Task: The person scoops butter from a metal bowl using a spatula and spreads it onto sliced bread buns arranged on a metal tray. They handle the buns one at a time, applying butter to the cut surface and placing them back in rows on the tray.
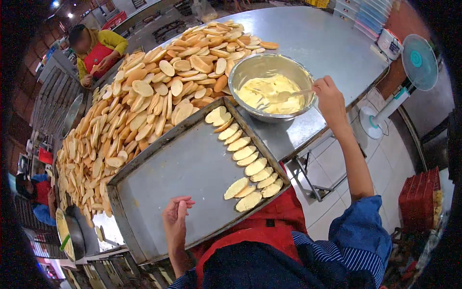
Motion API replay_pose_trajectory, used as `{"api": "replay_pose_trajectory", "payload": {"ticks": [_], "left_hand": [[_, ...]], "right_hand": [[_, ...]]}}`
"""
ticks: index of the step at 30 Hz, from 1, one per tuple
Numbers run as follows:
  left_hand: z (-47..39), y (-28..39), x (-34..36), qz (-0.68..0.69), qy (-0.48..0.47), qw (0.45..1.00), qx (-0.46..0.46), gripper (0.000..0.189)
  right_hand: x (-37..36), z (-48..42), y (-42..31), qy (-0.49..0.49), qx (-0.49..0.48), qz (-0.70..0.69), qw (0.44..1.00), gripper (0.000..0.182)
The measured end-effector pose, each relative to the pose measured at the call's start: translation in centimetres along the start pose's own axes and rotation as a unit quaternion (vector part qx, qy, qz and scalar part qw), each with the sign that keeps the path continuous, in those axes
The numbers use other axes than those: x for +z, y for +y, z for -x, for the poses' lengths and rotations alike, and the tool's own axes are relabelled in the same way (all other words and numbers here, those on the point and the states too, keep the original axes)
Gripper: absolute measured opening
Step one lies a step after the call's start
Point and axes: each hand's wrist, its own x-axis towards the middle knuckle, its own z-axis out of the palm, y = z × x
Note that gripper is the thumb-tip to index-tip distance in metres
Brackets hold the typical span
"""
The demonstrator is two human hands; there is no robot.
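My right hand (330, 103) grips the handle of a spatula (288, 94), its blade resting in pale yellow cream (267, 92) inside a steel bowl (234, 90). Over the bare part of a metal baking tray (158, 173), my left hand (177, 216) hovers with nothing in it, its fingers bent and close together, thumb near the index finger. Cream-coated bread slices (255, 166) lie in a row along the tray's right side, with several more beside the row's lower end. A large heap of oval bread slices (144, 104) lies behind the tray.
A steel table (317, 39) carries the heap, bowl and tray. One co-worker (99, 54) stands at the upper left, another (43, 195) at the lower left near a second bowl (72, 234). A fan (418, 61) and red crates (418, 202) are at the right.
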Motion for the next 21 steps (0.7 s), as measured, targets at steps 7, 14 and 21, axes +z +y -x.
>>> {"api": "replay_pose_trajectory", "payload": {"ticks": [7, 14, 21], "left_hand": [[-2.4, 3.1, 3.2, -0.014, -0.091, 0.996, 0.01, 0.019], [-4.8, 7.1, 6.9, -0.065, -0.248, 0.963, 0.081, 0.018], [-7.5, 8.3, 11.0, -0.013, -0.331, 0.94, 0.077, 0.022]], "right_hand": [[-1.0, 2.6, 2.0, -0.079, 0.106, -0.089, 0.987, 0.008], [-2.0, 2.9, 1.3, -0.165, 0.167, -0.173, 0.956, 0.01], [-2.1, 3.5, 2.2, -0.17, 0.033, -0.045, 0.984, 0.008]]}}
